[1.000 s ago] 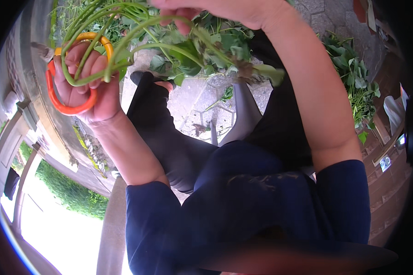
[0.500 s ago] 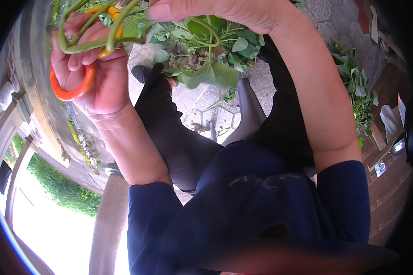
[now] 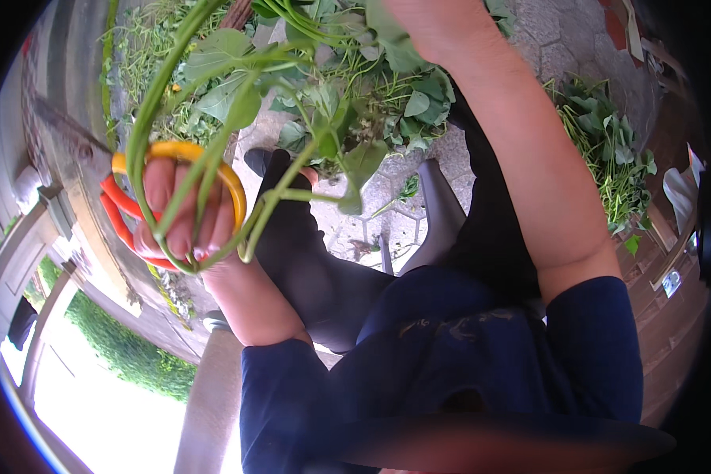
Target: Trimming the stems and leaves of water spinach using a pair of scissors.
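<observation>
Moved lower: left grip (image 3: 183,212), closed on scissors (image 3: 91,156), blades pointing upper left; green stems (image 3: 139,138) looped across its fingers, running upward. Right grip (image 3: 434,22): farther, top edge, state untellable.

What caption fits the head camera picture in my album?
Left hand holds scissors behind looping green stems; leafy greens lie nearby.

**Tally by kind: mostly ones and twos**

Counts one left hand (image 3: 182,231) and one right hand (image 3: 433,25), making two. Includes one pair of scissors (image 3: 92,159) with two handle loops (image 3: 239,201), one yellow and one orange. Shows two dark blue sleeves (image 3: 596,340), two black trouser legs (image 3: 292,257) and one dark shoe (image 3: 254,162). Takes in at least two leafy heaps (image 3: 608,146), plus several green stems (image 3: 139,138) too tangled to count.
</observation>
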The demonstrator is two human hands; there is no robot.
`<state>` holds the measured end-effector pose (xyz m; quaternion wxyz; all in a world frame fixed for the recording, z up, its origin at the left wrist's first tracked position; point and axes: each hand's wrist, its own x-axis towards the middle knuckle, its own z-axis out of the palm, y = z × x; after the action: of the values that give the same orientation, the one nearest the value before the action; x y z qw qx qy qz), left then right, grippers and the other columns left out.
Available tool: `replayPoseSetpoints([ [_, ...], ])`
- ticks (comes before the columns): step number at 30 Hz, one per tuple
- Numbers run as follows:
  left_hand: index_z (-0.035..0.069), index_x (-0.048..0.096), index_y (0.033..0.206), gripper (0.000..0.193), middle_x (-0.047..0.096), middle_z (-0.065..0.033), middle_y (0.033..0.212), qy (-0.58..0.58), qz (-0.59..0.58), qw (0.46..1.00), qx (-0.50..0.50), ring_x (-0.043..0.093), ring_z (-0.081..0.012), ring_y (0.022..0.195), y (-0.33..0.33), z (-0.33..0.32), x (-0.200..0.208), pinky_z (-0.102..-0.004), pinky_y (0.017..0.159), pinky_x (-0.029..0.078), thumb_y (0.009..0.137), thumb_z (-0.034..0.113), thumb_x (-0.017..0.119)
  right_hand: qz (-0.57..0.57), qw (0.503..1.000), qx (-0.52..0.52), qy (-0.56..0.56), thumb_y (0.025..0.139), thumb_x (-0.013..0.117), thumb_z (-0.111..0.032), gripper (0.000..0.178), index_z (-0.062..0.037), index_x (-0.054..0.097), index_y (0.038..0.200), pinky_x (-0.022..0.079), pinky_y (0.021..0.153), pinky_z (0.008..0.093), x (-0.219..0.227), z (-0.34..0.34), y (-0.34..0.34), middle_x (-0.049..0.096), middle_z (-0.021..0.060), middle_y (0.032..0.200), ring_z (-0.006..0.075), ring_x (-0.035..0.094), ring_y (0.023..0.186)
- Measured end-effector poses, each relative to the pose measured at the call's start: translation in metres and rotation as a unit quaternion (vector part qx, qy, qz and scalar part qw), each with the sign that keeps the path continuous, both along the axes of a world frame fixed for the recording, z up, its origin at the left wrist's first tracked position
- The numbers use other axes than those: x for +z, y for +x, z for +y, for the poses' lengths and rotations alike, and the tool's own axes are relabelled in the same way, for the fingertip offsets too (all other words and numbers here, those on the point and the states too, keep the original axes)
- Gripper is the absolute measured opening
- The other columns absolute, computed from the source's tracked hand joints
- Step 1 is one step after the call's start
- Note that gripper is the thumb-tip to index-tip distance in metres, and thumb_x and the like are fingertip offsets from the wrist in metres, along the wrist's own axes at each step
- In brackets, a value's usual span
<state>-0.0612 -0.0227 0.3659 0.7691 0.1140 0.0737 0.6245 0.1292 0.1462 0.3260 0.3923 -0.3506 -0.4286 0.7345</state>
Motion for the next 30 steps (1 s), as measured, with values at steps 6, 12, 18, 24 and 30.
replayPoseSetpoints([
  [6, -0.001, 0.057, 0.076, 0.014, 0.059, -0.0101, 0.057, 0.085, 0.007, 0.996, -0.027, 0.046, -0.0114, 0.034, 0.001, -0.008, -0.009, -0.0225, 0.032, 0.034, 0.078, 0.011, 0.064, -0.141, 0.984, 0.017, 0.112, 0.084, 0.054, -0.026, 0.029, -0.0043, 0.060, 0.102, 0.045, 0.068, 0.0251, -0.016, 0.001, -0.003, 0.062, 0.0072, 0.085, 0.0125, 0.057, 0.076],
  [12, 0.003, 0.052, 0.068, 0.024, 0.055, -0.0068, 0.051, 0.069, -0.027, 0.995, 0.060, 0.042, -0.0097, 0.033, 0.000, -0.015, 0.001, -0.0218, 0.032, 0.033, 0.089, 0.015, 0.049, -0.236, 0.943, 0.217, 0.093, 0.082, 0.056, -0.041, 0.037, -0.0064, 0.066, 0.093, 0.044, 0.079, 0.0307, -0.002, -0.001, 0.010, 0.064, 0.0103, 0.092, 0.0179, 0.058, 0.083],
  [18, 0.006, 0.046, 0.070, 0.025, 0.048, -0.0036, 0.056, 0.045, -0.100, 0.987, 0.120, 0.042, -0.0091, 0.039, -0.033, -0.010, -0.015, -0.0216, 0.039, 0.032, 0.093, 0.015, 0.041, 0.115, 0.916, 0.356, -0.141, 0.085, 0.059, -0.017, 0.017, -0.0023, 0.060, 0.094, 0.044, 0.058, 0.0209, 0.021, 0.021, 0.027, 0.060, 0.0019, 0.081, 0.0065, 0.055, 0.068],
  [24, 0.004, 0.049, 0.080, 0.017, 0.048, -0.0006, 0.055, -0.002, -0.048, 0.988, 0.143, 0.040, -0.0079, 0.039, -0.047, -0.009, -0.028, -0.0218, 0.040, 0.029, 0.091, 0.016, 0.044, 0.169, 0.936, 0.250, -0.183, 0.084, 0.063, -0.020, 0.017, -0.0044, 0.060, 0.091, 0.047, 0.062, 0.0211, 0.011, 0.012, 0.012, 0.061, 0.0015, 0.082, 0.0078, 0.057, 0.069],
  [30, 0.003, 0.050, 0.090, 0.013, 0.053, -0.0015, 0.059, 0.007, -0.053, 0.986, 0.156, 0.045, -0.0078, 0.038, -0.036, 0.000, -0.021, -0.0229, 0.039, 0.030, 0.089, 0.015, 0.046, 0.237, 0.906, 0.288, -0.200, 0.084, 0.061, -0.018, 0.017, -0.0029, 0.060, 0.091, 0.049, 0.064, 0.0218, 0.019, 0.013, 0.026, 0.061, 0.0039, 0.084, 0.0090, 0.059, 0.072],
])
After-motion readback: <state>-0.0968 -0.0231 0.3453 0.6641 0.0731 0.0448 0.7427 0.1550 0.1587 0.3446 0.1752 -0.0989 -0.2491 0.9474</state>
